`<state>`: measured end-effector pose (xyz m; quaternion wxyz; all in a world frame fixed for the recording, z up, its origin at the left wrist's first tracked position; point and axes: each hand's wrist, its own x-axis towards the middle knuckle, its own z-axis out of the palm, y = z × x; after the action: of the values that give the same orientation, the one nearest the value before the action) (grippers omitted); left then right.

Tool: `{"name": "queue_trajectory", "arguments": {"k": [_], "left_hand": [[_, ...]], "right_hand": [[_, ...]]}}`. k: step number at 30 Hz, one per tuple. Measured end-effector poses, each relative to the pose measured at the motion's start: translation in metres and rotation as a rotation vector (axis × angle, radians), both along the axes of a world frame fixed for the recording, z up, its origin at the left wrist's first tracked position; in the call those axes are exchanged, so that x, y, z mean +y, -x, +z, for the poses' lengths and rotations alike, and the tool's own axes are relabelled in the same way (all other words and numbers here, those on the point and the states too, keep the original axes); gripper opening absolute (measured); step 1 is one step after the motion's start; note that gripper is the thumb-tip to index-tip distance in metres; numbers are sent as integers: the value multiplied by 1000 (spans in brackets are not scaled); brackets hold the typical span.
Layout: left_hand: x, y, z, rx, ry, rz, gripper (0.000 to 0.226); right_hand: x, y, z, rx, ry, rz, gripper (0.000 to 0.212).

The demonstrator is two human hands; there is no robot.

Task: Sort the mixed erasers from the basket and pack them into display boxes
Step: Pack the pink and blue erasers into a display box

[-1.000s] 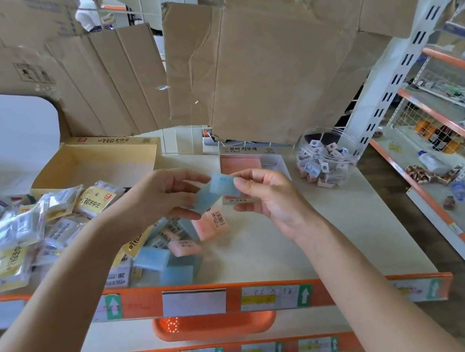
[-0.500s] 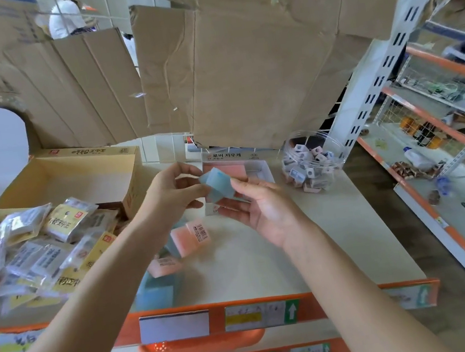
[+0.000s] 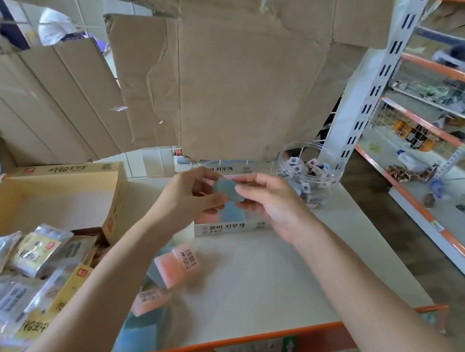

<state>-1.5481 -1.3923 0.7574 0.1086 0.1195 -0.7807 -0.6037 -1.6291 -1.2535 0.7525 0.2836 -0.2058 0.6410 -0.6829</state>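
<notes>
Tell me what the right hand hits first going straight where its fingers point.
The right hand pinches the blue eraser; straight past that, probably the left hand, which holds it too.

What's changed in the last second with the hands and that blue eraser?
The left hand and right hand carried the blue eraser forward, over the white display box. Both still pinch it. The pink eraser and jar stayed put.
</notes>
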Motion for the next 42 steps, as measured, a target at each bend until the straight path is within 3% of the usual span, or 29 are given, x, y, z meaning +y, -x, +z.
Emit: {"name": "queue_trajectory", "arguments": {"k": [4, 7, 9, 12, 16, 34, 42], "left_hand": [[-5, 17, -8, -22, 111, 6, 25], [-7, 28, -12, -111, 515, 50, 31], [-4, 31, -13, -176, 723, -39, 35], [2, 36, -21, -214, 879, -179, 44], [1, 38, -30, -241, 1029, -188, 41], [-2, 36, -36, -180, 1063, -130, 42], [-3, 37, -39, -177, 1063, -121, 42]], "right_hand": [[0, 22, -2, 191, -131, -63, 21], [1, 44, -7, 590, -416, -252, 12], [-1, 50, -9, 740, -562, -294, 13], [-6, 55, -14, 846, -719, -267, 17], [-14, 60, -20, 866, -751, -261, 18], [-25, 62, -37, 1057, -809, -276, 10], [-16, 66, -32, 1115, -899, -110, 28]]}}
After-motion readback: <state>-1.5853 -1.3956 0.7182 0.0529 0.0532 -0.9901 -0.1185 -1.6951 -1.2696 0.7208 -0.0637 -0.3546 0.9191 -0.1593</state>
